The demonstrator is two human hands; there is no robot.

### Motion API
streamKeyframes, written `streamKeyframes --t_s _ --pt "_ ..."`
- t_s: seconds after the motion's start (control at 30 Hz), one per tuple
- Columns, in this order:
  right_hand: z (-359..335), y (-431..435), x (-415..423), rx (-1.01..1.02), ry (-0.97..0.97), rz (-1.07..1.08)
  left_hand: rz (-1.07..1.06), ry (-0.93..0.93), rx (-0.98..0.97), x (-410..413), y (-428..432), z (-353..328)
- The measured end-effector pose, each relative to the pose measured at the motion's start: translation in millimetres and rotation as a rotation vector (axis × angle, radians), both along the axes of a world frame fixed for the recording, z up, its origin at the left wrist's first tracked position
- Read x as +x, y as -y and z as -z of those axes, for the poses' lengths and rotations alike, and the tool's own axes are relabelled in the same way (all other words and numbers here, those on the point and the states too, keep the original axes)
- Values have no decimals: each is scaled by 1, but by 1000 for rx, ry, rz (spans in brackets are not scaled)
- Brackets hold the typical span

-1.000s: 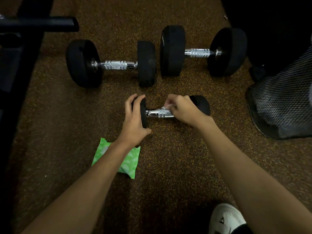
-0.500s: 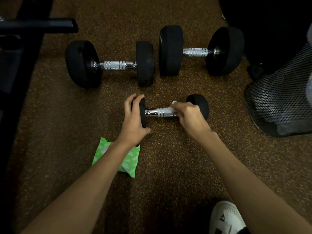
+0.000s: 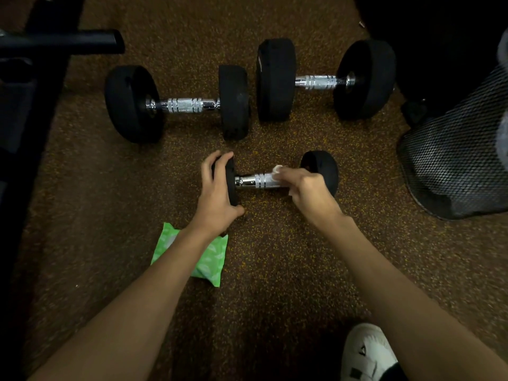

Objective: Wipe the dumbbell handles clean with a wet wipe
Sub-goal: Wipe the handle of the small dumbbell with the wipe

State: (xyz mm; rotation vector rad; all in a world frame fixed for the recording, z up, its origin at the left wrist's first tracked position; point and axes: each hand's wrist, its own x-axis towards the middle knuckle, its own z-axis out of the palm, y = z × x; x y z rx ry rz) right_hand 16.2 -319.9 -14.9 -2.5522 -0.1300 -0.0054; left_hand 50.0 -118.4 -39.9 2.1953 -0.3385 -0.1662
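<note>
A small black dumbbell (image 3: 321, 167) with a chrome handle (image 3: 251, 180) lies on the brown speckled floor in the middle. My left hand (image 3: 217, 192) grips its left weight, fingers curled over the top. My right hand (image 3: 309, 192) holds a white wet wipe (image 3: 277, 169) wrapped on the right part of the handle. Two bigger black dumbbells lie behind: one at the left (image 3: 184, 105) and one at the right (image 3: 319, 81), both with bare chrome handles.
A green pack of wipes (image 3: 211, 259) lies on the floor under my left forearm. A black mesh basket (image 3: 456, 149) stands at the right. A black bench frame (image 3: 55, 44) runs along the left. A white shoe (image 3: 365, 350) shows at the bottom.
My right hand has slid with the wipe along the handle from near the middle towards the right weight, baring more chrome on the left. My left hand has stayed on the left weight.
</note>
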Motion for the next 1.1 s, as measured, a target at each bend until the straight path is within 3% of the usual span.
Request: streamKeyframes --t_s 0.27,0.5,0.73,0.93,1.1 --pt "7 -24 21 12 -6 49 -20 -17 18 1 2 -5" --pt "11 -20 -13 -13 139 -14 -13 -8 3 0 1 -3" --pt "17 -20 -6 -63 116 241 -6 2 3 2 2 -4" --pt "21 -51 -12 -31 161 209 -10 17 14 0 2 -5" --pt "28 -37 -20 -15 167 324 -1 9 3 2 1 -2"
